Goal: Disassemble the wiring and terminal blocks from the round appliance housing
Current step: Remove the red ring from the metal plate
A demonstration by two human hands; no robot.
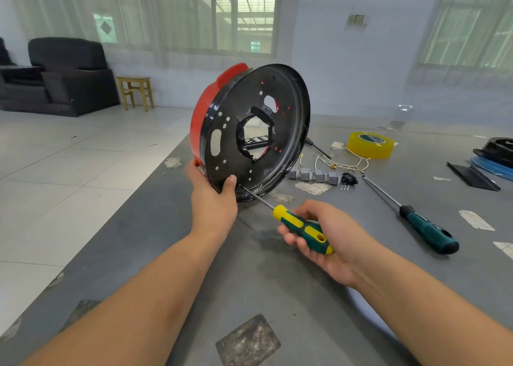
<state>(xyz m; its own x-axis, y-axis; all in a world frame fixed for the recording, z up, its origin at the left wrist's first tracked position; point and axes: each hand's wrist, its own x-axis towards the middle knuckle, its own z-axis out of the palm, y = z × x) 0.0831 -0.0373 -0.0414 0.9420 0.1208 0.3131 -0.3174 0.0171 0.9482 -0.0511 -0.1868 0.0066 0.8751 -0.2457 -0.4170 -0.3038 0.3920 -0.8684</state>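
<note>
Red-black housing (249, 127) gripped in left hand (213, 196), right fingers (294, 238) curled round screwdriver (302, 228)

Housing (249, 132), gripped at its lower rim: glossy black enamelled metal plate, glossy red outer shell. Screwdriver (302, 228) in the grip: bright bare metal shaft, yellow-and-green handle of smooth plastic or rubber. Table (277, 282) beneath both grips: matt grey, scuffed, with rough worn patches.

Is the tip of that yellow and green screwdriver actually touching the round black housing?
Touching. The head view shows the yellow and green screwdriver shaft ending against the round black housing near its lower rim, beside the left hand's thumb.
</note>
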